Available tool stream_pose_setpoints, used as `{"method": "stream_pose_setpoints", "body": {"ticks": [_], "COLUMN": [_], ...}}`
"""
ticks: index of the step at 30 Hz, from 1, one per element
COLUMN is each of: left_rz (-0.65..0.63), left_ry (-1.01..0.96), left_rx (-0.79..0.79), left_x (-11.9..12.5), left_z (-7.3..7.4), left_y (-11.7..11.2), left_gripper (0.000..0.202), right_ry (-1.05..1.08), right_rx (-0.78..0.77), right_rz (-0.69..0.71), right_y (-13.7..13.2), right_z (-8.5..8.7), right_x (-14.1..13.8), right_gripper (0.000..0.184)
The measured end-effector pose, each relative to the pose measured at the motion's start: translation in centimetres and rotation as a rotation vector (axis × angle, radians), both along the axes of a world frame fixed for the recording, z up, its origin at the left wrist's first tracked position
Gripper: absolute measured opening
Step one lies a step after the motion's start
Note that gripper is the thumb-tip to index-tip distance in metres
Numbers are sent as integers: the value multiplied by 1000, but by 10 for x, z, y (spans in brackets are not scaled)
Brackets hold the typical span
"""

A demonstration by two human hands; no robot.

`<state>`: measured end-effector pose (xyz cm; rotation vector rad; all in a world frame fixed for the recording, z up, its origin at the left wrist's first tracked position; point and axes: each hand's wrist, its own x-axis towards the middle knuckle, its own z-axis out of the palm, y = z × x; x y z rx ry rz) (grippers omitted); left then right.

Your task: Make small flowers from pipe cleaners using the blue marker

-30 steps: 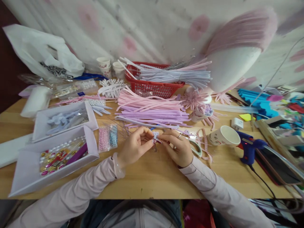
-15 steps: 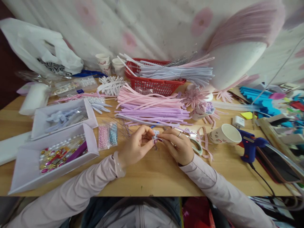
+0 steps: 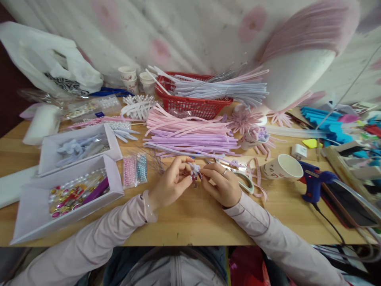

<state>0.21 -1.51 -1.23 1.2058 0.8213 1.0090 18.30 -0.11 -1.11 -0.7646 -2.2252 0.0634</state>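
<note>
A small pale-blue flower of bent pipe cleaner (image 3: 195, 170) is between my two hands, just above the tabletop. My left hand (image 3: 172, 179) pinches it from the left with thumb and forefinger. From the other side my right hand (image 3: 222, 181), a ring on one finger, has its fingertips closed against the flower's right edge. Just beyond the hands lie bundles of purple pipe cleaners (image 3: 190, 142) and pink pipe cleaners (image 3: 187, 122). A pair of scissors (image 3: 246, 183), partly covered by my right hand, lies to its right.
Left are two white boxes (image 3: 113, 180) with beads and trinkets, plus bead packets (image 3: 129, 171). A red basket (image 3: 198, 108) of pipe cleaners stands behind. To the right are a paper cup (image 3: 282, 169), a blue glue gun (image 3: 313, 182) with a cord, and a phone (image 3: 348, 204).
The flower has turned between my fingers, showing more of its petals. My right fingertips have shifted slightly; both arms stay nearly in place.
</note>
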Motion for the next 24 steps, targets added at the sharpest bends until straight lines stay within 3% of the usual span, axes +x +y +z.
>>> {"method": "stream_pose_setpoints", "body": {"ticks": [4,12,17,20,24], "left_rz": [-40,-20,-86,-76,-66], "left_ry": [-38,-22,-150,-104,-53], "left_rx": [-104,-92,-281,-366,-307], "left_x": [0,1,1,2,2], "left_z": [1,2,-1,-3,-6], "left_y": [4,4,8,10,10], "left_gripper": [26,23,20,25,29], "right_ry": [-21,-18,-150,-213,-263], "right_rx": [34,20,108,160,173], "right_rz": [12,14,85,167,149], "right_y": [0,0,3,4,5], "right_z": [-1,0,0,2,4], "right_x": [1,1,1,1,0], "right_gripper": [20,21,20,21,19]}}
